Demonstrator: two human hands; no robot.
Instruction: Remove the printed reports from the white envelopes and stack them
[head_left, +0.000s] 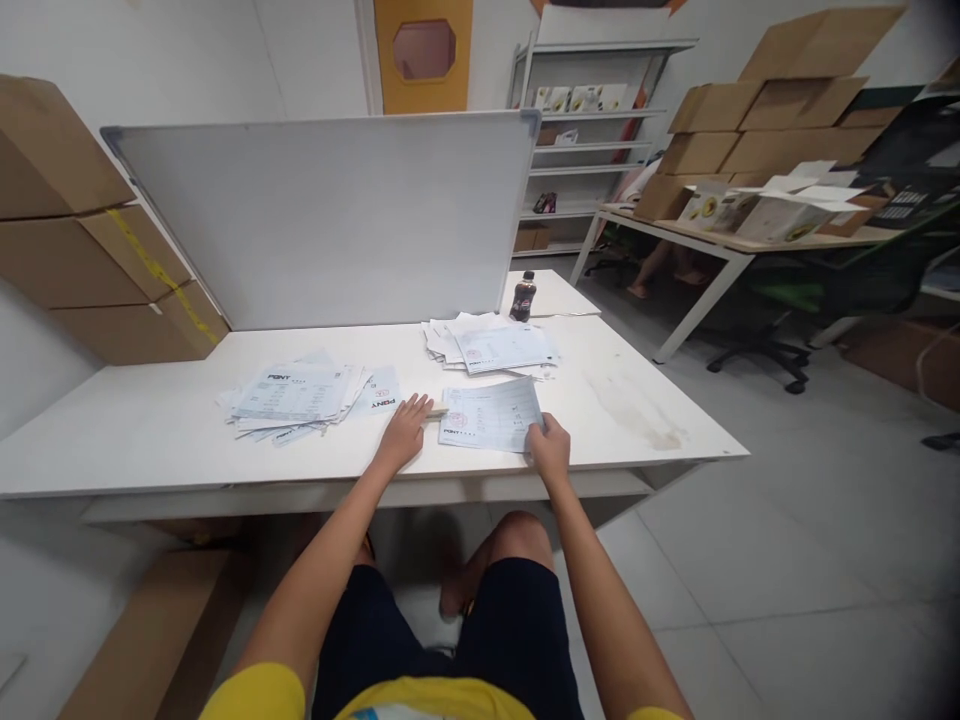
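Note:
My right hand (551, 445) grips the lower right edge of a printed sheet (491, 415) with a red stamp and a dark logo, thumb on top. The sheet lies tilted near the table's front edge; whether it is one sheet or a thin stack is unclear. At its left side, my left hand (405, 430) has its fingers over a short beige strip (437, 410), whose end pokes out toward the sheet. A loose pile of similar printed papers (292, 392) spreads to the left. Behind the sheet is another uneven pile of papers (506, 348).
A dark drink bottle (523, 297) stands behind the far pile. The whiteboard (322, 220) rises along the back of the white table (615, 400). Cardboard boxes (97, 250) are stacked at the left. Another table (720, 238) with boxes and an office chair (817, 280) are at right.

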